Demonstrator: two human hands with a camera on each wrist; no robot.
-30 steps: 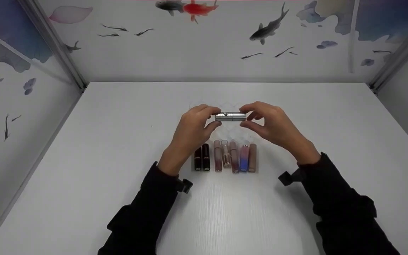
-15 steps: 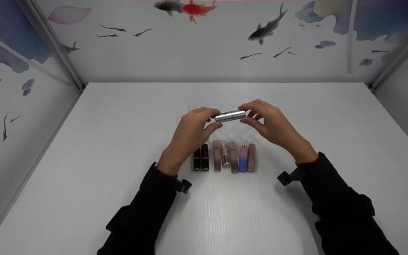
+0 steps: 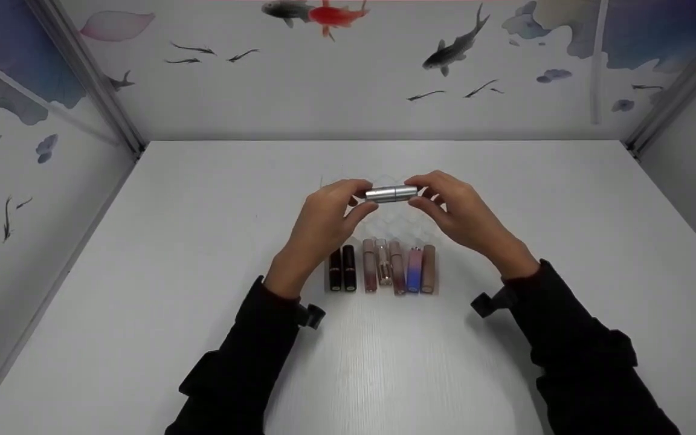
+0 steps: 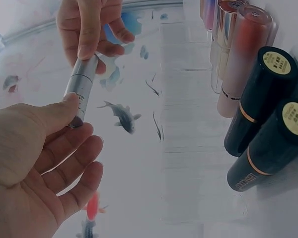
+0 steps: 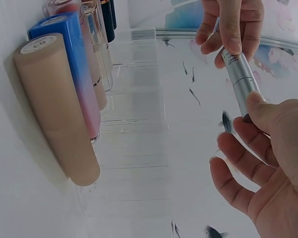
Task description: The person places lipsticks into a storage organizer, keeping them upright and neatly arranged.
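A silver lipstick tube [image 3: 391, 194] is held level between both hands above the table. My left hand [image 3: 330, 211] pinches its left end between thumb and forefinger, and my right hand [image 3: 454, 205] pinches the right end the same way. In the left wrist view the silver tube [image 4: 83, 87] shows a seam across it and small dark print; the other fingers of the left hand [image 4: 35, 144] spread loosely below. From the right wrist the tube [image 5: 242, 82] runs from one hand's fingertips to the other's.
Below the hands lies a row of lip products: two black lipsticks [image 3: 342, 269], pinkish gloss tubes [image 3: 370, 266], a clear gold one [image 3: 383, 263], a blue-pink tube [image 3: 414, 270] and a beige tube [image 3: 428, 269]. Behind the row stands a clear partitioned organizer [image 5: 136, 109]. Printed panels [image 3: 348, 90] enclose the table.
The silver tube tilted up at its right end, then came back nearly level. It has turned a little about its length, and both hands still pinch its ends.
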